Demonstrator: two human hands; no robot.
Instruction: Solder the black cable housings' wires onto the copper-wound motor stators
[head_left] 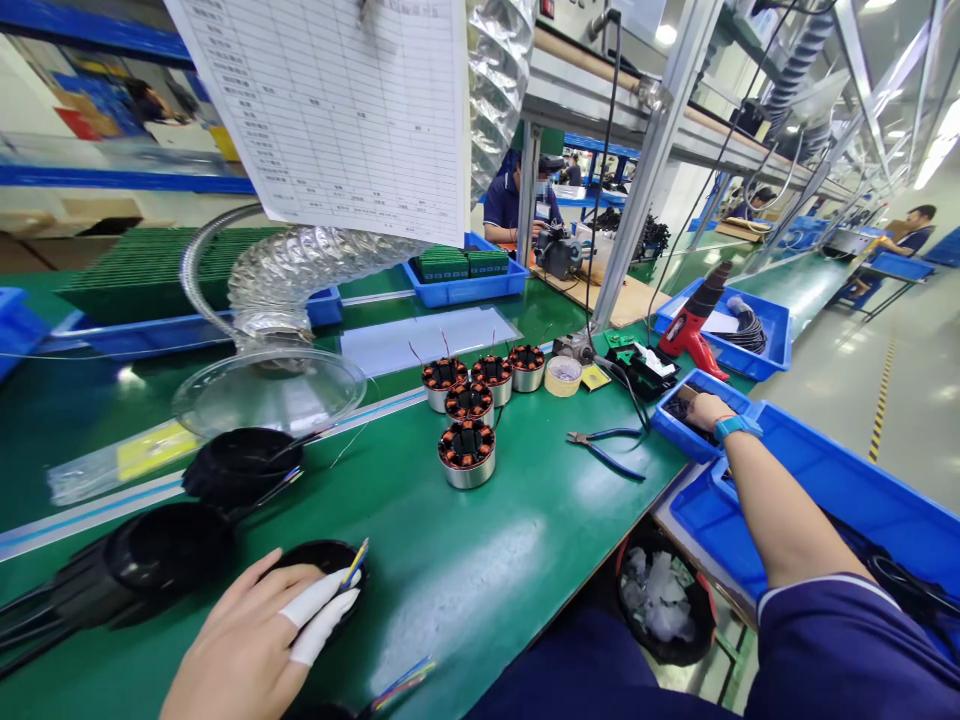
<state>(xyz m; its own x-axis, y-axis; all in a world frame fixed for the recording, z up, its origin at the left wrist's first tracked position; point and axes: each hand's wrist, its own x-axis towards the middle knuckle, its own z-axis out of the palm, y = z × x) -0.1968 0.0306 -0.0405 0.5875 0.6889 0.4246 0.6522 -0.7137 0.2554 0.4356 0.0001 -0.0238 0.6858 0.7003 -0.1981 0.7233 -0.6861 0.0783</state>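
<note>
The left hand [247, 640], taped fingers spread, rests on a black housing [330, 565] at seven o'clock on the bench [465, 570], while the right hand [709, 408], grip hidden, reaches into the small blue bin [694, 415] at two o'clock, likely fetching a part

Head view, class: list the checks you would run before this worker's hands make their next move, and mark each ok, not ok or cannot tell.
1. Left hand, two fingers wrapped in white tape, rests on the round black plastic housing: ok.
2. Coloured wires stick out of that housing by the fingertips: ok.
3. Right hand reaches into the small blue plastic bin; what it grips: cannot tell.
4. Blue-handled pliers lie free on the green bench mat: ok.
5. Five copper-wound stators stand upright, apart from both hands: ok.
</note>
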